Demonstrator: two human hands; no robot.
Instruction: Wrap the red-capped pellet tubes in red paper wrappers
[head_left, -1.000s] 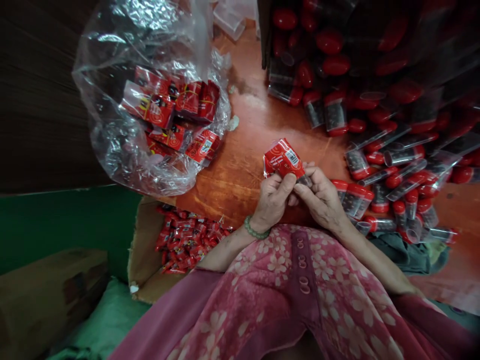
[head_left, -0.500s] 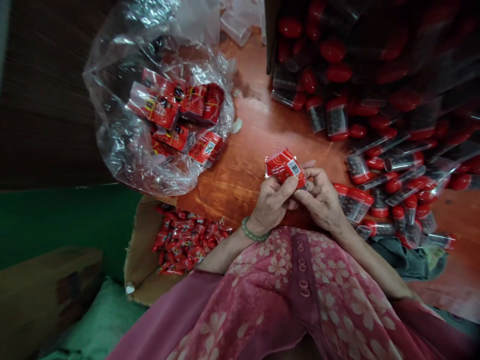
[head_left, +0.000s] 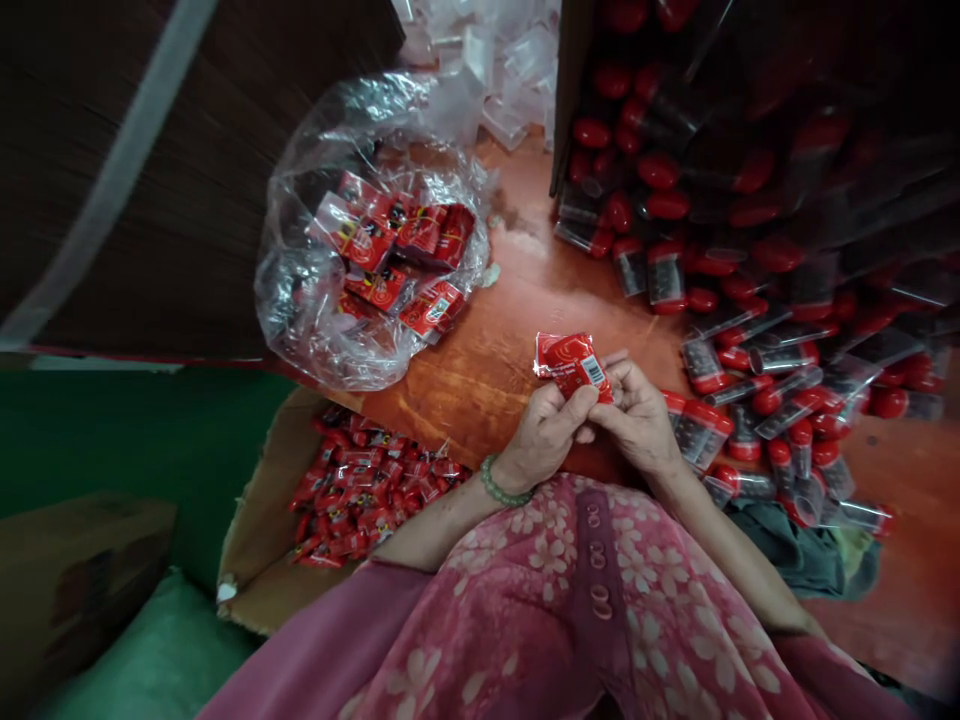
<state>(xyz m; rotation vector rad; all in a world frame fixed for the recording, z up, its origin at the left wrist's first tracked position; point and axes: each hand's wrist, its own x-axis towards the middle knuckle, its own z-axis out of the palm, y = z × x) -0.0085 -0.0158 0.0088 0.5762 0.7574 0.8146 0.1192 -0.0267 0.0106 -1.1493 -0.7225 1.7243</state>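
Note:
Red printed packets (head_left: 564, 358) with a white barcode are gripped between my two hands, a little above the tabletop near my lap. They overlap and fan out slightly; I cannot tell how many there are. My left hand (head_left: 553, 432), with a green bead bracelet (head_left: 504, 482) at the wrist, pinches their lower edge with the thumb on top. From the other side my right hand (head_left: 636, 415) closes on the lower right corner, thumb beside the left thumb. Some of its fingers are hidden behind the packets.
A clear plastic bag (head_left: 300, 330) holds bundles of similar red packets (head_left: 431, 310). Below it, a cardboard box (head_left: 259, 520) contains many small red wrapped pieces (head_left: 360, 500). Red-capped clear containers (head_left: 742, 430) pile up at right, by a dark cloth (head_left: 787, 550). Clear plastic pieces (head_left: 517, 80) lie behind.
The view has shifted, so the bag and the containers sit lower in it. The packets in my hands have turned a little and now spread apart slightly. Both hands keep their hold.

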